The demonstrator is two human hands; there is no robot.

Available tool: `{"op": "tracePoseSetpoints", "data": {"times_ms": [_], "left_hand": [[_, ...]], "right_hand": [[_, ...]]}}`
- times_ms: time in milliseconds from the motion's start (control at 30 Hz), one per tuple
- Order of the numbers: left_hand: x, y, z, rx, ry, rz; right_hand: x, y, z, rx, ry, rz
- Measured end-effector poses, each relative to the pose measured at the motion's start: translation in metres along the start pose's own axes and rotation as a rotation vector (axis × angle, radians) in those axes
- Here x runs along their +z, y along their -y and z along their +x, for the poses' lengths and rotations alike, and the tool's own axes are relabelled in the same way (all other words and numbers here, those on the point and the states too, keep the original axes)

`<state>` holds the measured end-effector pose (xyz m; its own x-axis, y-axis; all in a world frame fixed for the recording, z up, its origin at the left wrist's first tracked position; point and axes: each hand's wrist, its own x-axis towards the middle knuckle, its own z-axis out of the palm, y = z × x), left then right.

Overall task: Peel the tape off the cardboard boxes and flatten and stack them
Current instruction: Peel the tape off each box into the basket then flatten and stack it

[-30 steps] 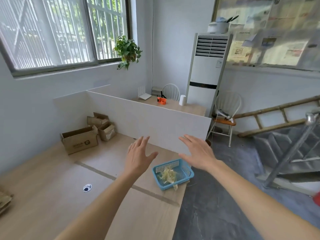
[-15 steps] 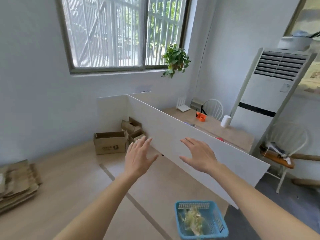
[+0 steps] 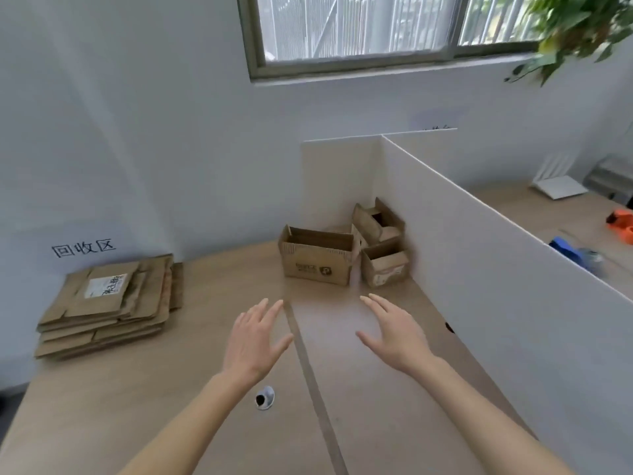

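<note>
Both hands (image 3: 255, 341) (image 3: 394, 332) now nearer, spread apart, empty, brown corrugated open boxes (image 3: 317, 257) far, flattened stack (image 3: 109, 303) left, wood-grain surface (image 3: 205, 337).

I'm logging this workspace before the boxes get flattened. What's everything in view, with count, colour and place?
open cardboard boxes: 3, brown, back of desk by the divider
flattened cardboard stack: 1, brown, left on desk, by the wall
desk: 1, light wood
divider: 1, white, right of boxes
cable grommet: 1, silver, near desk edge
window: 1, grey frame, above
plant: 1, green, top right
tape dispenser: 1, orange, far desk
left hand: open, above desk
right hand: open, above desk
</note>
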<state>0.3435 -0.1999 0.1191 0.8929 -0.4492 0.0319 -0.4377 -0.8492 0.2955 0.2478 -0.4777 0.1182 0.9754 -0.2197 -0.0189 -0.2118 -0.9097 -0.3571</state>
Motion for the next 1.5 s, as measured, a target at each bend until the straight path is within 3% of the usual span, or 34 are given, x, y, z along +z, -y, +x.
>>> {"op": "tracePoseSetpoints", "data": {"times_ms": [267,600,767,900,1100,1500], "left_hand": [[0.105,0.005,0.103,-0.065,0.063,0.005],[0.172,-0.016,0.255,-0.02,-0.069,-0.066],[0.204,-0.007,0.298,0.033,-0.125,-0.01],[0.221,0.009,0.316,0.059,-0.133,-0.014],[0.22,0.053,0.314,0.066,-0.123,0.056],[0.212,0.08,0.293,0.117,-0.167,-0.064]], "right_hand": [[0.1,-0.08,0.108,-0.056,0.082,0.064],[0.162,-0.114,0.24,0.028,-0.032,0.22],[0.183,-0.118,0.285,0.105,-0.103,0.451],[0.211,-0.104,0.288,0.031,-0.183,0.608],[0.239,-0.093,0.296,-0.014,-0.301,0.613],[0.242,-0.093,0.337,-0.168,-0.171,0.692]]}}
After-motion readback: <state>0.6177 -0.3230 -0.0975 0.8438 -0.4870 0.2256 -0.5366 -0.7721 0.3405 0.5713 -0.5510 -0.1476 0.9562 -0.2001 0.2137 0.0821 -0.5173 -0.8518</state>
